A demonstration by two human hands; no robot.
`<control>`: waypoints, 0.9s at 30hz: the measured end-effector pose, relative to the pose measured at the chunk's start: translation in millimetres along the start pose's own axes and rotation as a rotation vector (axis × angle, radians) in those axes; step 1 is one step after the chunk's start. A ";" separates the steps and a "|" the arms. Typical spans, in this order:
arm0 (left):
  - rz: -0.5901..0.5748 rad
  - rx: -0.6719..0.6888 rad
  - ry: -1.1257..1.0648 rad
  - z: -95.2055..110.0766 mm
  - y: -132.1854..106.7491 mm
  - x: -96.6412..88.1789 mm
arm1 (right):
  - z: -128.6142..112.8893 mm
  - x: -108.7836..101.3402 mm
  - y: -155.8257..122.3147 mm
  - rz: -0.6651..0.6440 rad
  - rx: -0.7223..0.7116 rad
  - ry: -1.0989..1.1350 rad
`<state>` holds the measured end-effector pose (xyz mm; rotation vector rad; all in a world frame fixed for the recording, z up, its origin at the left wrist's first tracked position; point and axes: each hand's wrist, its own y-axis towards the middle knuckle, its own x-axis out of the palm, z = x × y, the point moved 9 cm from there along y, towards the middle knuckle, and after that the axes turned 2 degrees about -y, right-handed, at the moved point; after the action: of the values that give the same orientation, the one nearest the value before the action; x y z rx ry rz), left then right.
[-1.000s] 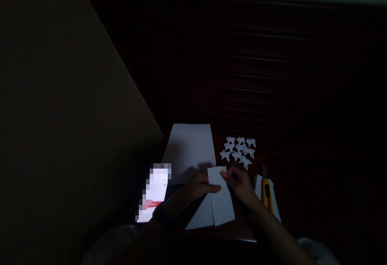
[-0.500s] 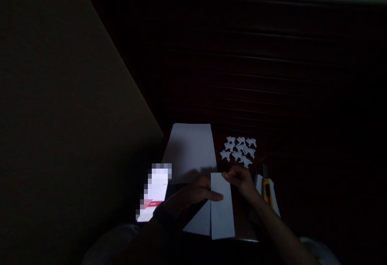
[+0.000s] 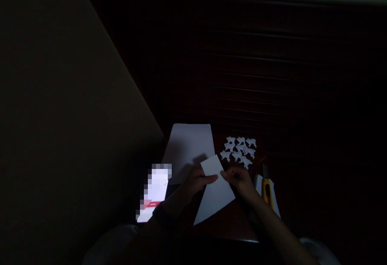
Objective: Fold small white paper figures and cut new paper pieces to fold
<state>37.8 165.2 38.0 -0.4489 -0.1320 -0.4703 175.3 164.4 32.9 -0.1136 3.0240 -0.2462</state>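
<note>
My left hand (image 3: 196,181) grips a white sheet of paper (image 3: 214,196) from its left side, thumb lying across the front. The sheet is tilted, its top leaning left and its lower end widening to a point at the lower left. At the sheet's right edge, my right hand (image 3: 242,180) is closed with thumb and fingertips pinching the paper. Behind my hands lies a stack of white paper (image 3: 190,140). Several small folded paper shapes (image 3: 241,148) sit grouped beyond my right hand.
A yellow box cutter (image 3: 266,192), blade exposed and pointing away, lies on white paper pieces (image 3: 275,200) to the right. A lit screen (image 3: 159,184), partly blurred out, is at the left. The dark table's (image 3: 229,228) front edge is close to me, and a wall (image 3: 90,115) rises at left.
The held paper has turned from upright to tilted, top toward the left, and moved up a little. My left hand has shifted upward with it. My right hand has barely moved.
</note>
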 end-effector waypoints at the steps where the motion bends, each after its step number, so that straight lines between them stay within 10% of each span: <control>1: -0.005 0.001 -0.001 0.2 -0.8 0.5 | 2.4 -0.8 0.2 0.002 0.004 -0.003; 13: 0.148 0.179 0.225 17.9 6.0 -19.4 | 0.7 22.7 -11.3 -0.320 0.033 -0.069; 23: 0.421 0.226 0.276 40.7 -6.7 -53.1 | -5.9 0.8 -3.4 -0.249 -0.050 -0.177; 27: 0.344 0.236 0.369 46.1 -2.8 -51.1 | -9.9 -22.0 -2.9 -0.148 -0.063 -0.230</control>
<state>-9.7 204.4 68.8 -0.1420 0.2423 -0.1890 196.2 164.9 45.2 -0.3468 2.7974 -0.1384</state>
